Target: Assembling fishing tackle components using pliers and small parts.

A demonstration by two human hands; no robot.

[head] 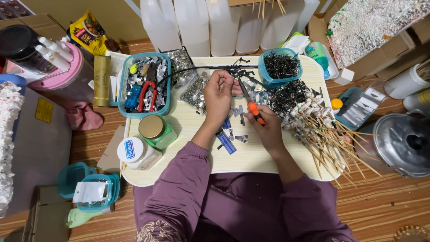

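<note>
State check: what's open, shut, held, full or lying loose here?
Orange-handled small pliers: held in right hand.
Left hand: fingers pinched on black wire.
Green glass jar with gold lid: shut.
Blue plastic tub of black bits: open, full.
Red-handled pliers: lying in the teal tub.

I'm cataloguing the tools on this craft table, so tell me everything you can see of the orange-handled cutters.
The orange-handled cutters are small, with dark metal blades and bright orange grips. They lie slantwise in the right hand, tips pointing up and left toward the dark strip pinched by the left hand. They hang above the pale tray table. Whether the blades are open cannot be told.
</note>
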